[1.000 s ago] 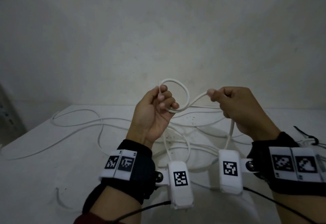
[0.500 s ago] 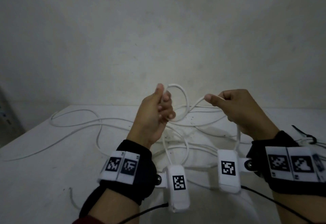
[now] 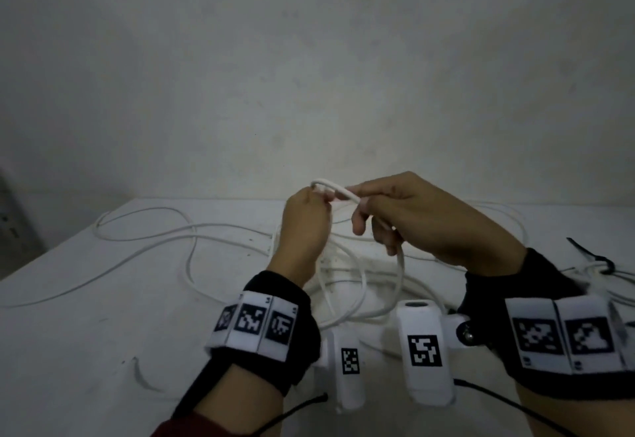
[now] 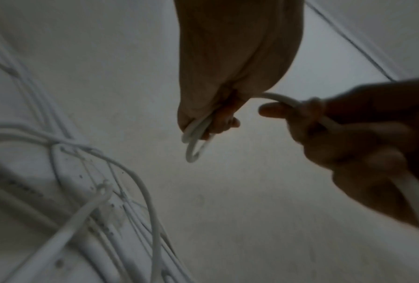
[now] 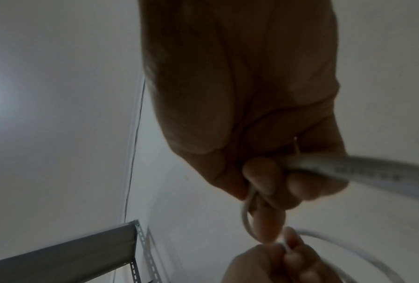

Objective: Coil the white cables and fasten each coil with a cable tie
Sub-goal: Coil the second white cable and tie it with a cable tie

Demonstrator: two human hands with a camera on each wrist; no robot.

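From the head view, both hands are raised close together above the white worktop (image 3: 68,299). The left hand (image 3: 302,227) has its fingers curled round a small loop of the white cable (image 3: 335,189), held up at its fingertips. The right hand (image 3: 429,220) is just beside it, thumb and forefinger pinching the same cable where it leaves the loop; from there the cable drops between the two wrists and curves back towards the worktop. More loose cable (image 3: 147,230) sprawls across the surface behind and to the left of the hands. At the far right edge a black cable tie (image 3: 598,259) lies on the worktop, touching another bit of white cable. From the left wrist, the left hand (image 4: 227,67) is clamped on two or three turns of cable (image 4: 195,134) bunched at the fingertips, and the right hand (image 4: 348,134) grips the run leading away; a tangle of cable (image 4: 94,191) lies below, blurred. From the right wrist, the right hand (image 5: 252,114) closes on the cable (image 5: 372,168), with the left hand (image 5: 276,262) just under it and a grey metal shelf (image 5: 70,252) in the corner.
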